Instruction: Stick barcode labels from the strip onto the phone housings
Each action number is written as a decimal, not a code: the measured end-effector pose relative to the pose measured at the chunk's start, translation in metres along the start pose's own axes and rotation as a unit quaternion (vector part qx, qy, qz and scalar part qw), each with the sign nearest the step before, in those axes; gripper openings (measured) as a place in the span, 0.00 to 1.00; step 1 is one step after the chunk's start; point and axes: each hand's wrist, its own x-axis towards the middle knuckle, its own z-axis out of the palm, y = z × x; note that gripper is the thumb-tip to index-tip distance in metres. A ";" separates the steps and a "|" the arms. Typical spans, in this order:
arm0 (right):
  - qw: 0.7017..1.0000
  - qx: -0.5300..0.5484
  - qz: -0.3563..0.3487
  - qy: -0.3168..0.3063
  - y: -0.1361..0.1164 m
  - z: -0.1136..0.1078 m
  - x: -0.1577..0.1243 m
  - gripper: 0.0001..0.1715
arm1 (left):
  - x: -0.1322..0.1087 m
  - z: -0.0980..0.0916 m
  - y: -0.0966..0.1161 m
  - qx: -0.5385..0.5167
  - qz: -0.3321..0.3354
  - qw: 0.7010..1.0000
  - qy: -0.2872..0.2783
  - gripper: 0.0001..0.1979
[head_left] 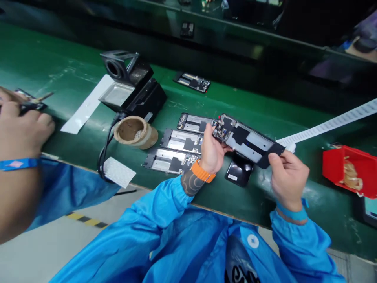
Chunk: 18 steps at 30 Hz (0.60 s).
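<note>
An opened phone chassis, with bare silver plates and a black frame, is held tilted above the green bench. My left hand supports its left end, where the small circuit parts sit. The thumb and fingers of my right hand pinch its lower right corner. Beneath it lies a dark glossy phone-shaped piece with a small white label. Three more opened phone chassis lie side by side left of my left hand; the nearest chassis is partly covered by it.
A black machine and a cardboard tube cup stand to the left. Another chassis lies farther back. At right are a red bin and a printed paper strip. A co-worker's hand works at far left.
</note>
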 end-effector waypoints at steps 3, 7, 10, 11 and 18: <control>0.992 0.092 0.081 -0.011 0.019 -0.026 0.021 0.12 | -0.002 -0.005 0.005 0.077 -0.048 0.993 -0.074 0.17; 0.978 0.133 0.135 -0.091 0.037 -0.039 0.037 0.15 | -0.002 -0.013 0.007 0.211 -0.143 0.948 -0.189 0.20; 0.981 0.095 0.132 -0.103 0.046 -0.039 0.041 0.17 | -0.005 -0.019 0.006 0.305 -0.237 0.885 -0.260 0.21; 0.986 0.067 0.119 -0.098 0.049 -0.040 0.041 0.17 | -0.006 -0.019 0.007 0.322 -0.264 0.868 -0.269 0.22; 0.993 -0.072 0.019 -0.087 0.054 -0.059 0.041 0.12 | 0.058 0.043 0.026 0.452 -0.119 0.878 -0.104 0.09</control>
